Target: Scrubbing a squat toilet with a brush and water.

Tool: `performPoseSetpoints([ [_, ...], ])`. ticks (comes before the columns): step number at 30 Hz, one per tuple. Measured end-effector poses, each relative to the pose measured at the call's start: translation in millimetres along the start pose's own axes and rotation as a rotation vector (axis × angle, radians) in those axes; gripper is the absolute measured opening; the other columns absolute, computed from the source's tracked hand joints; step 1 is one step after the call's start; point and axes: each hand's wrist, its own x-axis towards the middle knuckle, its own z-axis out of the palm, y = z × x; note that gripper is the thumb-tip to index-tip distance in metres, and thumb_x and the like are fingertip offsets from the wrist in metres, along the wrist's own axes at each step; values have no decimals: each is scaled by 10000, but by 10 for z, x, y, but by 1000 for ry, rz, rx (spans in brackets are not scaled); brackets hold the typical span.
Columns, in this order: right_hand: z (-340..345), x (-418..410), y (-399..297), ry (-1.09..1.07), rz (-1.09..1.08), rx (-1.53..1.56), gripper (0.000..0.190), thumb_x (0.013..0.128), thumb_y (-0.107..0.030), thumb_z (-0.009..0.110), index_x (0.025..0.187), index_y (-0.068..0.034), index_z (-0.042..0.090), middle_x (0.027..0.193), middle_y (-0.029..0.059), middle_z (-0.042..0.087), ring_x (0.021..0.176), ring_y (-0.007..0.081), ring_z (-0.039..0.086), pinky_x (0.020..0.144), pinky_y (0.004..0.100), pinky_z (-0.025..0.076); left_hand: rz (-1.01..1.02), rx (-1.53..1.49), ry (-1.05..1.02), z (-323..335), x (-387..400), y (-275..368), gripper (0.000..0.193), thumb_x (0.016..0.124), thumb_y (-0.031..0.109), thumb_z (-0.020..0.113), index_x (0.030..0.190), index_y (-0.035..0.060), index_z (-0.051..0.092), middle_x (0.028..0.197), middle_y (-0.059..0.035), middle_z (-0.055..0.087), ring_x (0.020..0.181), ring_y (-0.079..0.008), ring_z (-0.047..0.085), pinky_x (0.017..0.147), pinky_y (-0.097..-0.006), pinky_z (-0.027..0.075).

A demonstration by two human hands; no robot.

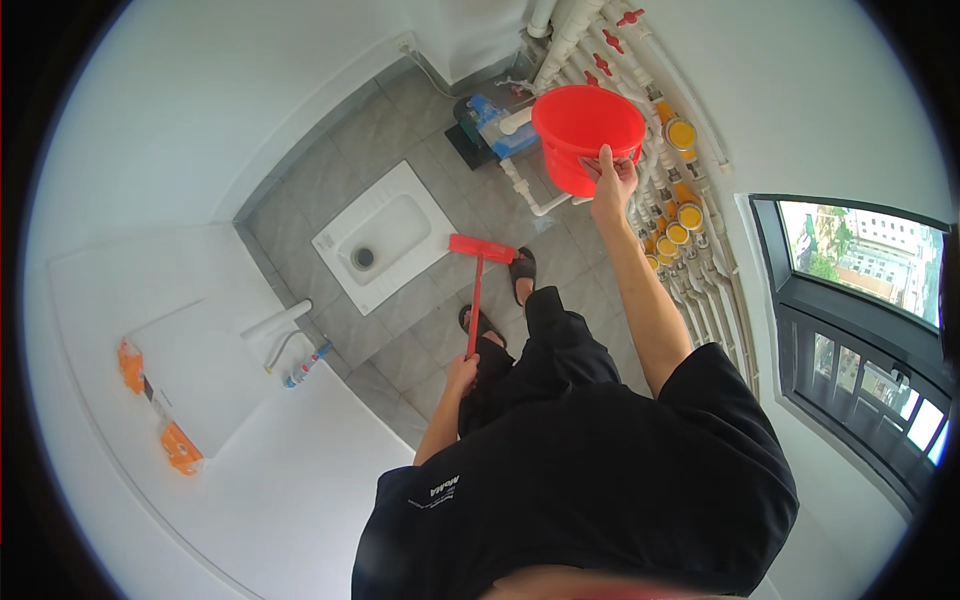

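Note:
My right hand (615, 182) grips the near rim of a red plastic bucket (559, 161), thumb on the rim. The bucket is held out in front of the wall pipes, tipped so that its opening partly faces me. No contents show inside. Lower down, my left hand (464, 373) is closed around the red handle (476, 307) of a long-handled floor tool. Its wide red head (482, 247) lies at the right edge of a white squat toilet pan (397, 225), close to my slipper (523, 274). Whether it is a mop or a broom I cannot tell.
A pump with blue wrapping (491, 124) stands on the grey tiled floor (337, 157). White pipes (570, 52) with red valve handles and several yellow-capped meters (681, 135) line the right wall. A window (862, 262) is farther right. A tap-like fitting (307, 365) projects at the left.

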Motion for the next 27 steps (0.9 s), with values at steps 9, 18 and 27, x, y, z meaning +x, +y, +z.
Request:
performPoseSetpoints([
  [9,-764,-446,-104,38,89,-22,243,876,-154,658,825,-46,447,745,64,561,654,175,628,688,359,593,-39,32,-21,-177,-121,161,296,884,330,541,973,48,524,676,-37,481,451,-139,428,402,-312,336],
  [18,-1932,-1091,-19,267,203,-113,244,873,-146,660,815,-69,435,744,62,556,646,200,633,690,383,595,-78,161,-7,-282,-177,250,303,884,344,537,967,52,525,688,-37,490,460,-140,441,405,-314,338],
  [27,-2465,-869,398,376,237,-250,275,868,-157,666,830,-51,415,738,79,555,619,191,632,633,356,598,-69,163,20,-106,-100,387,299,897,340,519,874,42,536,604,-33,487,415,-143,454,382,-307,343],
])
